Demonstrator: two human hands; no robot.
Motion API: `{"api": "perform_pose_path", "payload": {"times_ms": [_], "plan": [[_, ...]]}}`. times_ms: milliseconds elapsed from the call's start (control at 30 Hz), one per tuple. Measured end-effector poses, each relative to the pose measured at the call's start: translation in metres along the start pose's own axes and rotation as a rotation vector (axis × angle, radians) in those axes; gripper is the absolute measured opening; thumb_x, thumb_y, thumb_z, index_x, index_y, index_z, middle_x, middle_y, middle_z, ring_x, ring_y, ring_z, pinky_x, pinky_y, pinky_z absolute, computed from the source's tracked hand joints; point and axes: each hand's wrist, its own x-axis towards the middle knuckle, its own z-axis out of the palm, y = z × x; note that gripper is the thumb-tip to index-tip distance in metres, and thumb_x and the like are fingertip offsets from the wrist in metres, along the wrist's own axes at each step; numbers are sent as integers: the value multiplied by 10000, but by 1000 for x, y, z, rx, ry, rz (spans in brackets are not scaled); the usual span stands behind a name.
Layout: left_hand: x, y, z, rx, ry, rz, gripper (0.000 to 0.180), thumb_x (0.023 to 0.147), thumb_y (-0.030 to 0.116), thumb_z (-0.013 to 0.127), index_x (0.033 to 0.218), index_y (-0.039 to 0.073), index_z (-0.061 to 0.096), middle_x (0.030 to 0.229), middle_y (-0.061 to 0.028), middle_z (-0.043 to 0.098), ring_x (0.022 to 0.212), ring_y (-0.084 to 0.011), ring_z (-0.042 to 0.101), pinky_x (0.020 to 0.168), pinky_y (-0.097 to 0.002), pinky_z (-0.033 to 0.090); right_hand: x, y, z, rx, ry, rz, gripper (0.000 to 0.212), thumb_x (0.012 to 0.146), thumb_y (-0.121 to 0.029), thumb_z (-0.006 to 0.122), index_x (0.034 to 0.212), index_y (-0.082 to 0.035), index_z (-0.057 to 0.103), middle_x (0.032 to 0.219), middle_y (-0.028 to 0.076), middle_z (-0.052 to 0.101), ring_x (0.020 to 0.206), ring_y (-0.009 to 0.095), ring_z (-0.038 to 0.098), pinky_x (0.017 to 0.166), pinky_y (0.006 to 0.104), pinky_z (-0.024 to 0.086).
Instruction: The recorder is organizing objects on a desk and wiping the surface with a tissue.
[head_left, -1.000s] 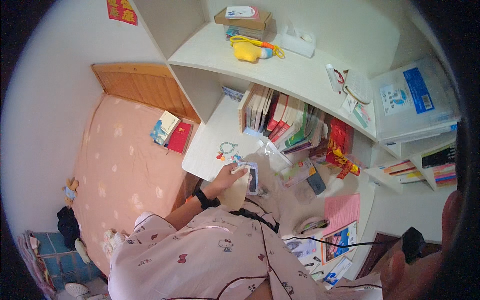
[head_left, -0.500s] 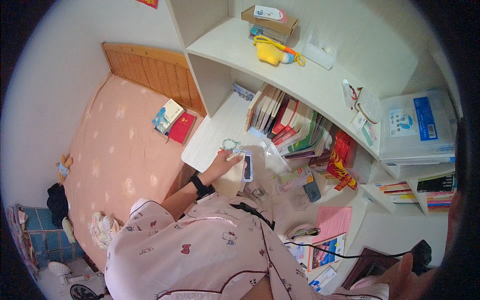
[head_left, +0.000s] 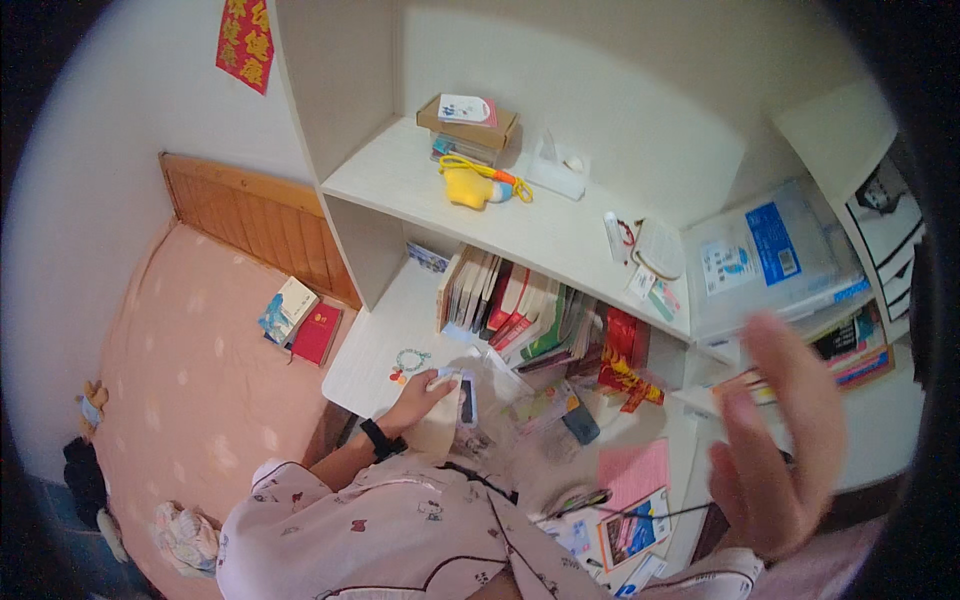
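My left hand, with a black watch at its wrist, is over the near left part of the desk. Its fingers are closed on a flat cream-coloured piece, which may be paper or a pouch; I cannot make out which. Right beside it lies a phone in a pale case. A beaded bracelet with a red charm rests on the desk just beyond. My right hand is raised at the right, close and blurred, fingers apart and holding nothing visible.
Books stand in a row under a white shelf. A yellow plush toy and a clear plastic case sit on it. Pink paper lies on the desk; a dark cable crosses at the right. A bed is at left.
My right hand has risen from the lower right corner, away from the black thing on the cable, with fingers spreading. My view has shifted; my left hand still holds the cream piece.
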Motion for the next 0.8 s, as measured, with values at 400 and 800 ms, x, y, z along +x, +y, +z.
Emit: {"api": "perform_pose_path", "payload": {"times_ms": [400, 800], "plan": [[-33, 91, 13, -7, 51, 323, 283, 909, 157, 658, 1124, -22, 620, 1006, -85, 665, 952, -132, 594, 858, -275, 458, -72, 159, 165, 90, -282, 210, 391, 891, -171, 640, 1231, -5, 543, 1152, 170, 612, 989, 297, 632, 834, 363, 519], [-57, 119, 27, -20, -210, 281, 359, 862, 62, 699, 1203, 34, 588, 999, -47, 613, 941, -115, 577, 838, -248, 459, -95, 185, 195, 705, -288, 682, 199, 922, -148, 650, 1052, 2, 635, 893, 35, 665, 753, 88, 632, 678, 232, 536]]}}
